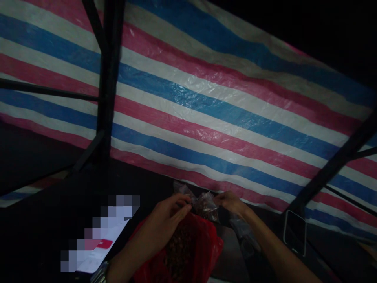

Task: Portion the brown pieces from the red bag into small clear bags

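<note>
A small clear plastic bag with brown bits inside lies between my two hands, close to the striped sheet. My right hand is closed in a pinch at the bag's right edge. On the other side, my left hand reaches over the red plastic bag, its thumb and fingers drawn together beside the small bag. Whatever is between those fingertips is too dark to make out. Loose brown pieces fill the open red bag. Another clear plastic bag is behind my left fingers.
A lit screen, partly pixelated, lies at the left. At the right a phone leans near a dark metal post. More clear plastic lies under my right forearm, beside a flat grey surface. A striped plastic sheet hangs behind.
</note>
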Available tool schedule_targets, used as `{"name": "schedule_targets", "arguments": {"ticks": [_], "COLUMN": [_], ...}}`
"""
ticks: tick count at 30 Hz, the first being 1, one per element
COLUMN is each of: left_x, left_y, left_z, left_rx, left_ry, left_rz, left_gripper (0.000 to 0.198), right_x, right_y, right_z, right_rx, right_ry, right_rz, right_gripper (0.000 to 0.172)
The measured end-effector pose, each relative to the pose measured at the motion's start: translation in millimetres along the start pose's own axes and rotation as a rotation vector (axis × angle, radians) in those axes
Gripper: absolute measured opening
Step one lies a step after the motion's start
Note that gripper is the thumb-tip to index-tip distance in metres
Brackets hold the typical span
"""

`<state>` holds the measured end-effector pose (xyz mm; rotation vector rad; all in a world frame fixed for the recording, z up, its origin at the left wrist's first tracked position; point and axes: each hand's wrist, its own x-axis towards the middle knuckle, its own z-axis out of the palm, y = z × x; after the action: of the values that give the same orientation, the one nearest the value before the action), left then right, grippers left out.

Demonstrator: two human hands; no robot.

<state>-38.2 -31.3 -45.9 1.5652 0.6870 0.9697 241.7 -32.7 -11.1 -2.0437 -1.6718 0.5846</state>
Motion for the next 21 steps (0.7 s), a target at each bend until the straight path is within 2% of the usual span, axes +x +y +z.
{"name": "schedule_targets", "arguments": {"ticks": [2, 5, 9, 12, 16, 18, 21], "left_x": [-0.3, 1.7, 5.2, 5.7, 2.9, 0.7, -2.3], "left_y": [3.5, 8.2, 9.2, 8.1, 10.8, 11.9, 8.5], "left_z": [0.4, 2.1, 4.9, 4.7, 0.0, -2.7, -4.8], "left_rx": [-0.023, -0.067, -0.119, -0.153, -0.154, -0.143, -0.142], "left_ry": [0.006, 0.001, -0.023, -0.015, 0.020, 0.036, 0.036], "left_rz": [-0.002, -0.014, -0.002, 0.032, 0.060, 0.050, -0.019], "left_gripper": [0.026, 0.028, 0.031, 0.036, 0.039, 0.038, 0.039], "right_x": [-10.5, -29.7, -52.2, -62.0, -66.8, -66.1, -63.5], "right_y": [-15.7, -48.2, -95.0, -116.9, -120.4, -116.3, -112.3], "right_z": [-7.9, -9.9, 9.7, 21.8, 25.6, 27.3, 32.4], "right_rx": [0.060, 0.162, 0.292, 0.425, 0.547, 0.529, 0.446], "right_ry": [-0.048, -0.047, -0.069, -0.089, -0.169, -0.097, 0.094], "right_rz": [0.001, -0.044, -0.117, -0.165, -0.143, -0.164, -0.220], "right_gripper": [0.032, 0.023, 0.021, 0.021, 0.029, 0.026, 0.016]}}
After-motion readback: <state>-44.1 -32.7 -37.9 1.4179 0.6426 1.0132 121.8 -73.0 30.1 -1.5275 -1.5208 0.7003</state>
